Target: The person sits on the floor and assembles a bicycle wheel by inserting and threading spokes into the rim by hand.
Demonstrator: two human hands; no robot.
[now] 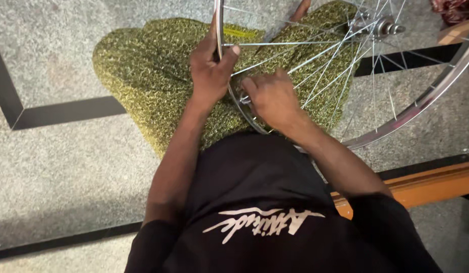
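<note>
A bicycle wheel (421,101) stands across the person's lap, its shiny metal rim curving from the top middle of the view down past the knees and up again to the right edge. Thin wire spokes (325,55) run from the rim to the hub (378,25) near the top right.

The left hand (211,71) is clenched around the rim, fingers wrapped over the far side and the thumb laid along a spoke. The right hand (272,96) sits just beside it, lower on the rim, fingers curled in against the rim where a spoke meets it; something small and silvery shows at the fingertips, but whether it is a tool or part of the wheel I cannot tell, so the grip of this hand stays unclear.

The person wears a black shirt (254,202) with pale lettering and speckled olive-green trousers (148,71), and the wheel rests against these. Below lies a grey speckled stone floor (57,167) with dark inlaid strips. An orange wooden plank (432,184) runs behind the right arm, near the lower right.
</note>
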